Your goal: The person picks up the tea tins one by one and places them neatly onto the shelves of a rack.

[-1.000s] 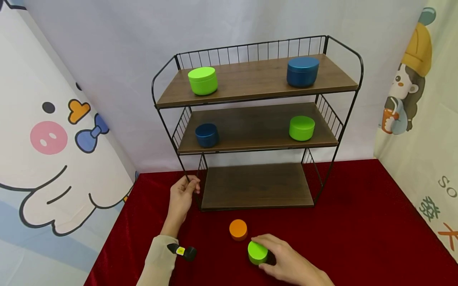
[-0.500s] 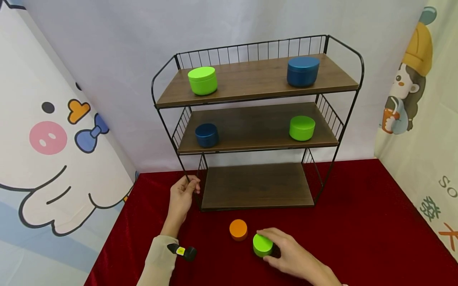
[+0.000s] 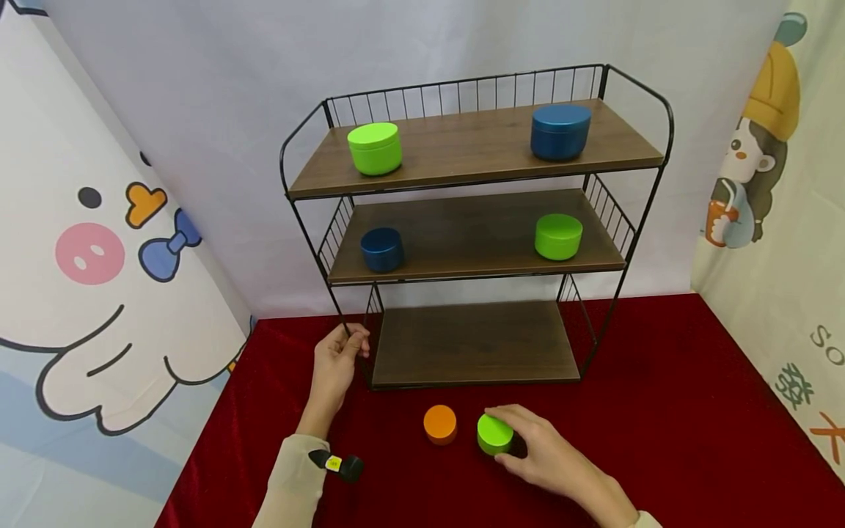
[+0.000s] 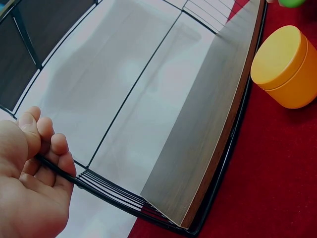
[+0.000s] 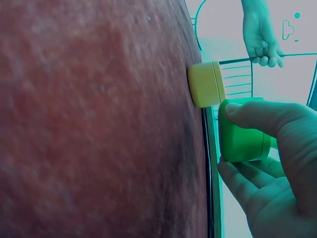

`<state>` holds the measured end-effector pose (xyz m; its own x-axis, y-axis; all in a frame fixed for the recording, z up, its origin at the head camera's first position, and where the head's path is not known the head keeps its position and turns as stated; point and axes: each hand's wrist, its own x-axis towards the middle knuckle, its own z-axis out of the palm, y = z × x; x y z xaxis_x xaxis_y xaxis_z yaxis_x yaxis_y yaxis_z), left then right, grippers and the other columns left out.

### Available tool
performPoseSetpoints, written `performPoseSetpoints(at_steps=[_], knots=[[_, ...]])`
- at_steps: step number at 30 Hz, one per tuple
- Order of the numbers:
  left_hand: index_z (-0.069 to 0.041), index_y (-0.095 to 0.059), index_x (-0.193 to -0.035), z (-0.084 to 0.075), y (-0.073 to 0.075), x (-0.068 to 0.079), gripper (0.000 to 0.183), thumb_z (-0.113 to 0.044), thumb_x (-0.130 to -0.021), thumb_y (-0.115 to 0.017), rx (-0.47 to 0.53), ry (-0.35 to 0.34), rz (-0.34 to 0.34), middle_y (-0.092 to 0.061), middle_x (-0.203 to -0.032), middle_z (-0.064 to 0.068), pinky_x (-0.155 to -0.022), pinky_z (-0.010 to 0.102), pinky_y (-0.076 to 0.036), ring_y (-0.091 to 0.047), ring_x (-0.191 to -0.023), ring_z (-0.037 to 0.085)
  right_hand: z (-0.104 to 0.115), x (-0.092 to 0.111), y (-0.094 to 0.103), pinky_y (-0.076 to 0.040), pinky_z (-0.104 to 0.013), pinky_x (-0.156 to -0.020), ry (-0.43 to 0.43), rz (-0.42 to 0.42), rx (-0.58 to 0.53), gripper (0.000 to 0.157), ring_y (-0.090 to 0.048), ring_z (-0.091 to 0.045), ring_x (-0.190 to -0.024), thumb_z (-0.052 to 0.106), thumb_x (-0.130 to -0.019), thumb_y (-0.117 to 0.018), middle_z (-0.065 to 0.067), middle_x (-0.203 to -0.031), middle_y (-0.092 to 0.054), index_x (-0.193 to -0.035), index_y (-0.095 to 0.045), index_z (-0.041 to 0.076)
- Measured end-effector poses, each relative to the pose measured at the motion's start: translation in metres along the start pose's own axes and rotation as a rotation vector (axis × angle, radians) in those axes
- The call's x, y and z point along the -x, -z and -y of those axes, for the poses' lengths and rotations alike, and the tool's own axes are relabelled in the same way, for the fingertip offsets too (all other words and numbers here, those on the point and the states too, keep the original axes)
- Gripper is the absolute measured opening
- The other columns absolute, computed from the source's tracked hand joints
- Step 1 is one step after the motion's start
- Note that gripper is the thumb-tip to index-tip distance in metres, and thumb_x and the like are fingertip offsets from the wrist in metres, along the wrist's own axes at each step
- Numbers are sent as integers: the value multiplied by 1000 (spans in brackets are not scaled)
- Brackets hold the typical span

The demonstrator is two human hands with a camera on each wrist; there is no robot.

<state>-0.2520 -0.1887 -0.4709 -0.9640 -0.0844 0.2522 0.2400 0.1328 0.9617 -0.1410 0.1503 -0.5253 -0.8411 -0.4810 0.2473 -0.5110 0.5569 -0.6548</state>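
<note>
My left hand (image 3: 335, 361) grips the thin black left front post of a three-tier rack (image 3: 475, 345); in the left wrist view the fingers (image 4: 58, 144) curl round the wire. My right hand (image 3: 551, 458) holds a small round green tin (image 3: 494, 435) between thumb and fingers, in front of the rack. In the right wrist view the thumb lies on one side of the green tin (image 5: 242, 134) and the fingers on the other; it appears slightly above the cloth. Left of it an orange lidded tin (image 3: 440, 424) stands upright on the red cloth (image 3: 660, 411).
On the top shelf stand a green tin (image 3: 375, 149) at left and a blue tin (image 3: 560, 133) at right. The middle shelf bears a blue tin (image 3: 382, 250) at left and a green tin (image 3: 558, 237) at right. Printed curtains (image 3: 779, 308) border the sides.
My right hand has moved forward and a little to the right with the green tin, closer to the rack. The left hand stays on the post.
</note>
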Motion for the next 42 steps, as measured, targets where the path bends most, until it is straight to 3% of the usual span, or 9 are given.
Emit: performPoseSetpoints(at_steps=[25,42], knots=[[10,-63,-105,1,0,-1,18,-7,-105,-56,9,-7,2,-61,-82,11,-74,23,-54,-61,-76,14,-17,-14,25,-58,-44,-95,-29,-128,52,64,-66,-32,-117,2,-82,-85,-13,-132,-64,-140,-58,0],[8,-65,-104,1,1,-1,16,-6,-105,-57,11,-5,6,-61,-80,6,-73,25,-55,-61,-75,13,-28,-26,36,-57,-49,-96,-48,-150,78,65,-64,-37,-121,3,-83,-85,-18,-136,-61,-141,-56,-1]])
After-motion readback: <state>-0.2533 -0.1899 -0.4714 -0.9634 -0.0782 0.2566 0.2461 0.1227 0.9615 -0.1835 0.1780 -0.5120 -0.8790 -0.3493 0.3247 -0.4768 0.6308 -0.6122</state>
